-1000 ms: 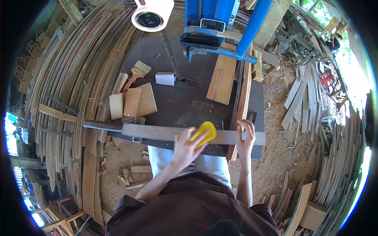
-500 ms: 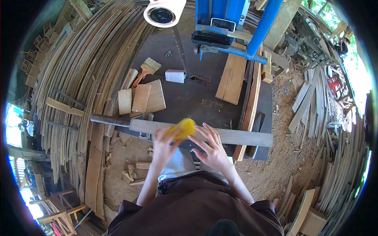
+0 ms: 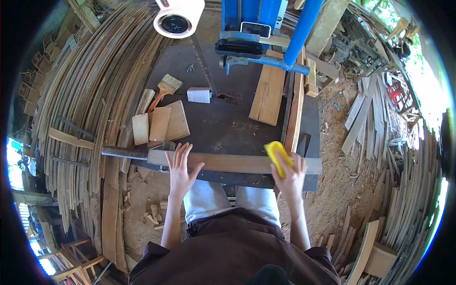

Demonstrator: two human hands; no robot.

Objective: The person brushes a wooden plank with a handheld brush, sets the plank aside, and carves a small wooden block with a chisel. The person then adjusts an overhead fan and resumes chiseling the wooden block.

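A long, narrow wooden board (image 3: 223,162) lies across the front of the dark saw table (image 3: 209,126). My left hand (image 3: 179,170) rests over the board's left part, fingers stretched out and holding nothing. Toward the right end, my right hand (image 3: 290,176) grips a yellow oblong tool (image 3: 278,159) with rounded ends. The tool overlaps the board in this view; I cannot tell its exact kind. A dark metal rod (image 3: 124,152) sticks out left past the board's end.
A saw blade (image 3: 203,66) rises from the table near a white block (image 3: 198,95). A paintbrush (image 3: 166,89) and small wood pieces (image 3: 160,124) lie left. A plank (image 3: 270,90) lies right, by a blue machine frame (image 3: 297,35). Stacked wood strips (image 3: 90,95) flank the left.
My hands have moved apart: the left one leftward onto the board, the right one rightward. The yellow tool has gone from between them at the middle to the right, in my right hand.
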